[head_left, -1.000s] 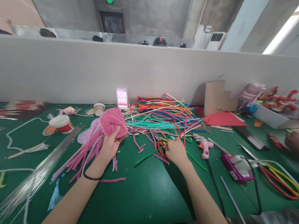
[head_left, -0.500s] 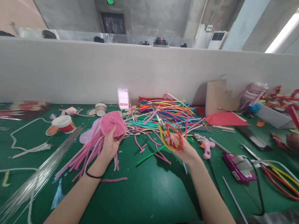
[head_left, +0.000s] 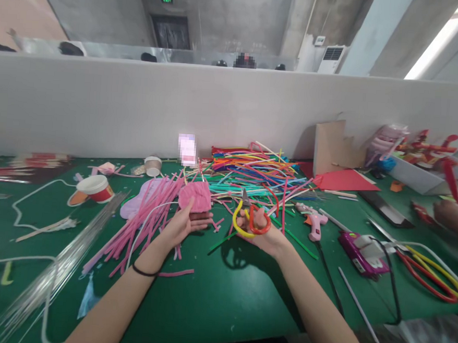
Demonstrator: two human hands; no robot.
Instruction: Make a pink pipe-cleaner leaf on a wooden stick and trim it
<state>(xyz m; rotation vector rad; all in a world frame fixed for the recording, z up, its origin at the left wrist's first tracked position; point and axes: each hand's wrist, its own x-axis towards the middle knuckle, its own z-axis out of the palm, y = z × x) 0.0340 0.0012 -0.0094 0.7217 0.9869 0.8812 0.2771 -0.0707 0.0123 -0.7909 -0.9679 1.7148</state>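
My left hand (head_left: 184, 224) holds a pink fuzzy pad (head_left: 195, 196) made of pipe cleaners, whose loose pink stems (head_left: 147, 219) trail down to the left over the green table (head_left: 220, 291). My right hand (head_left: 262, 234) is closed on scissors (head_left: 251, 217) with one yellow and one red handle loop; the blades point up and away. The two hands are close together above the table, in front of a heap of coloured pipe cleaners (head_left: 252, 176).
A pink glue gun (head_left: 314, 222) and a purple one (head_left: 360, 251) with black cables lie to the right. Paper cups (head_left: 94, 188) and a bundle of wires (head_left: 49, 279) are on the left. Another person's hand (head_left: 451, 216) works at the far right. A white partition (head_left: 139, 108) stands behind.
My right hand picked the scissors out of the pile and brought them towards my left hand. My left hand moved the pink pad to the right, towards the middle.
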